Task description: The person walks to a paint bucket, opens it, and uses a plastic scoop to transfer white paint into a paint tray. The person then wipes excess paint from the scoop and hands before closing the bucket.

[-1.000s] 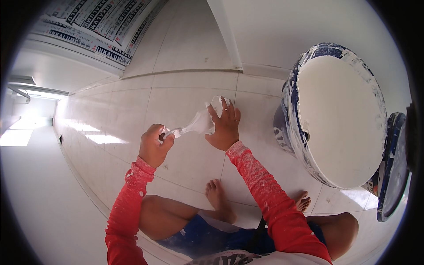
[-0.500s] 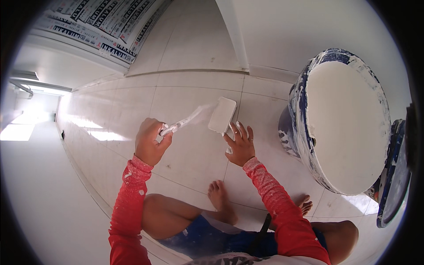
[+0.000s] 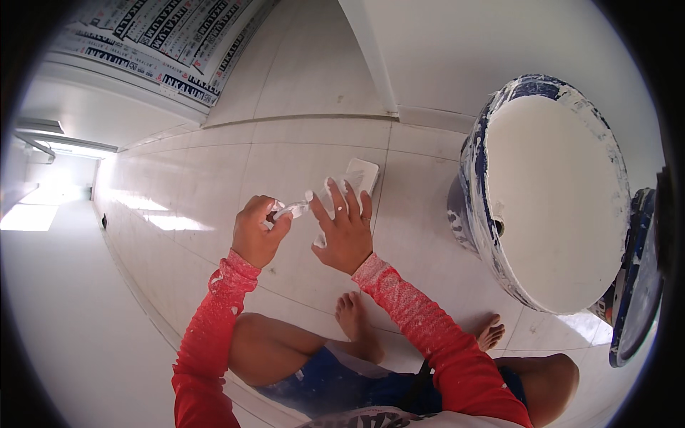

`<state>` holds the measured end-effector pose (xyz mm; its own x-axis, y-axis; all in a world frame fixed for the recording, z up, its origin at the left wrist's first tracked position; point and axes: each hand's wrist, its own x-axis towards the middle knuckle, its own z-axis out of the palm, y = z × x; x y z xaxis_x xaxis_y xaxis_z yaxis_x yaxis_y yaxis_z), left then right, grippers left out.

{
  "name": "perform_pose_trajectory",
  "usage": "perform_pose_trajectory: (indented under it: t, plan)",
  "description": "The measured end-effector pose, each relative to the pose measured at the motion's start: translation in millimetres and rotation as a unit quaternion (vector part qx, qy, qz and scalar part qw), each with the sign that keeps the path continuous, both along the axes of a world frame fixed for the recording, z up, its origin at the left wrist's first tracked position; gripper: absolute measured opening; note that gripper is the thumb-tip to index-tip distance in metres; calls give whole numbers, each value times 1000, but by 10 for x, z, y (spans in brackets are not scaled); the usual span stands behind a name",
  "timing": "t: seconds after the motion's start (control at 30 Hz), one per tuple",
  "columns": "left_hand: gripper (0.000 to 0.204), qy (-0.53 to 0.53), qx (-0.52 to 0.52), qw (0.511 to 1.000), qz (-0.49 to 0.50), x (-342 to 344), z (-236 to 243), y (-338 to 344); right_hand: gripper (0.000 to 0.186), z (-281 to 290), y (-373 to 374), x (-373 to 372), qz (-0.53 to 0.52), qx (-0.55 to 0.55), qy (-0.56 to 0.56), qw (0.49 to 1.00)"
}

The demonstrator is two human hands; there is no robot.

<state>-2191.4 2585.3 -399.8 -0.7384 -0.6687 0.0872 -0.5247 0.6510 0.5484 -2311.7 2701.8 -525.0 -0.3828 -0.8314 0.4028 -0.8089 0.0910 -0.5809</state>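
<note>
My left hand (image 3: 260,232), paint-flecked, is closed around the slim grip of a white-coated tool (image 3: 294,208). Just beyond, above the floor, shows a flat white rectangular piece (image 3: 368,171) with rounded corners. Whether it joins the grip is unclear, as my right hand partly hides it. Fingers spread, that right hand (image 3: 346,232) is held open beside the tool, with white smears on its fingertips. I cannot tell whether it touches either piece. To the right stands a large dark blue bucket (image 3: 467,203), its rim crusted white, filled nearly to the top with smooth white paint (image 3: 560,207).
A dark round lid (image 3: 640,303) leans behind the bucket at the far right. White walls (image 3: 492,64) border the pale tiled floor (image 3: 307,160). Panels with printed film (image 3: 164,43) lie at the upper left. My bare feet (image 3: 349,314) rest near the tool.
My right hand has moved left, from beside the white rectangular piece to near the tool's grip, now covering part of it. My left hand has shifted slightly right.
</note>
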Motion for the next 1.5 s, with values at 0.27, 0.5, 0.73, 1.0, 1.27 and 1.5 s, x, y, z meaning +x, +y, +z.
perform_pose_trajectory:
  t: [0.27, 0.5, 0.73, 1.0, 1.27, 1.5]
  plan:
    - [18, -83, 119, 983, 114, 87, -47, -103, 89, -342, 31, -418, -67, 125, -3, 990]
    - [24, 26, 305, 935, 179, 100, -262, -238, 103, -27, 46, 71, -14, -14, -21, 1000]
    - [34, 81, 370, 897, 227, 45, -354, -145, 100, 157, -21, 225, 21, -15, -30, 999]
    - [27, 111, 357, 894, 246, 87, -354, -184, 92, -15, -102, 14, -11, 83, 77, 993]
    - [22, 192, 396, 848, 294, 64, -317, -224, 89, -717, 117, -156, -36, 212, -8, 977]
    - [24, 220, 459, 810, 290, 79, -279, -245, 74, -961, 350, -272, 24, 223, 56, 973]
